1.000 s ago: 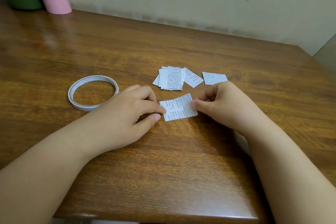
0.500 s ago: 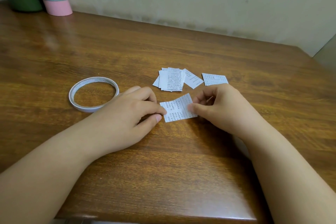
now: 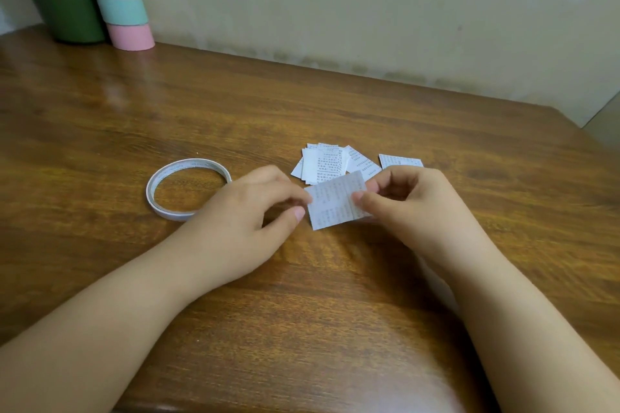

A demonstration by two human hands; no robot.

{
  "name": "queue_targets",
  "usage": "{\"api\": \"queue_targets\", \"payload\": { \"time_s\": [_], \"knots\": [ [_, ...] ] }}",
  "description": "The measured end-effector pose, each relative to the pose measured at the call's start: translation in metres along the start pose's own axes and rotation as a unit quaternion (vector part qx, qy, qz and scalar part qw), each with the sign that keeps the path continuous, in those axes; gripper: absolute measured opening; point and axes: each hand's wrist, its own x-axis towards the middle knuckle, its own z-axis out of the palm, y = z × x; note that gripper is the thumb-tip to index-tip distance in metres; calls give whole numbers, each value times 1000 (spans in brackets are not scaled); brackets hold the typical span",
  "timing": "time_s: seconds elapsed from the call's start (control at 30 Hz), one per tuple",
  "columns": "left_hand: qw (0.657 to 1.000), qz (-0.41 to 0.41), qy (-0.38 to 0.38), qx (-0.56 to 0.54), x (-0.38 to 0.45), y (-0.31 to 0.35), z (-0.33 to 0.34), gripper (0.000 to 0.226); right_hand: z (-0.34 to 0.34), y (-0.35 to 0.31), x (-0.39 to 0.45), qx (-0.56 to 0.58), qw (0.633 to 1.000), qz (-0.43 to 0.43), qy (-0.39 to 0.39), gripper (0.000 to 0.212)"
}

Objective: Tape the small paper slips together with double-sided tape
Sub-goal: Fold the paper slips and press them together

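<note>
joined slips (image 3: pixel 335 203) | long axis left-right between hands | left hand (image 3: pixel 248 211) pinches left end | right hand (image 3: pixel 402 204) pinches right end

We list 1 wooden tabletop (image 3: pixel 335 329); 1 dark green canister (image 3: pixel 72 18) with a red-and-white label, far left corner; 1 stack of pastel rolls (image 3: pixel 122 3) touching it; 1 beige wall (image 3: pixel 369 3).

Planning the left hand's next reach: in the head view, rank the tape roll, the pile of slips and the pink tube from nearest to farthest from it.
From the left hand:
1. Tape roll, just to its left.
2. Pile of slips, beyond it to the right; close to call with the roll.
3. Pink tube, far back left by the wall.
</note>
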Motion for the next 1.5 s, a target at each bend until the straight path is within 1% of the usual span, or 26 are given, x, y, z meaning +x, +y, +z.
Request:
{"api": "queue_targets", "payload": {
  "time_s": [0.07,0.1,0.13,0.2,0.27,0.37,0.43,0.5,0.6,0.67,0.8,1.17,1.5],
  "knots": [
    [994,-71,41,-75,4,3,-1,11,-2,-2,0,96,995,-8,17,17],
    [985,-114,44,-124,7,5,-2,10,-2,-4,0,143,989,-12,23,16],
    [972,-153,37,-175,12,6,-4,9,-3,-5,0,184,982,-14,27,16],
    [945,-196,15,-260,23,12,-9,10,-3,-7,1,244,969,-17,29,17],
    [931,-201,2,-305,35,21,-14,11,-3,-7,2,276,960,-34,31,14],
    [919,-189,8,-346,48,34,-13,10,-6,-8,3,305,950,-50,40,9],
    [903,-190,22,-384,53,39,-6,5,-8,-9,1,306,949,-62,47,9],
    [887,-200,48,-414,53,40,3,7,-9,-10,0,298,951,-69,53,14],
    [875,-214,78,-427,50,37,11,8,-9,-11,-1,287,954,-69,51,9],
    [873,-218,86,-427,48,35,13,11,-8,-11,-1,263,960,-77,55,11],
    [877,-211,81,-424,43,35,9,14,-7,-11,-3,249,962,-94,65,16],
    [878,-186,86,-433,39,36,7,15,-5,-12,-4,252,959,-97,84,21],
    [875,-185,87,-438,38,37,7,16,-5,-14,-4,275,954,-92,72,23]
  ]
}}
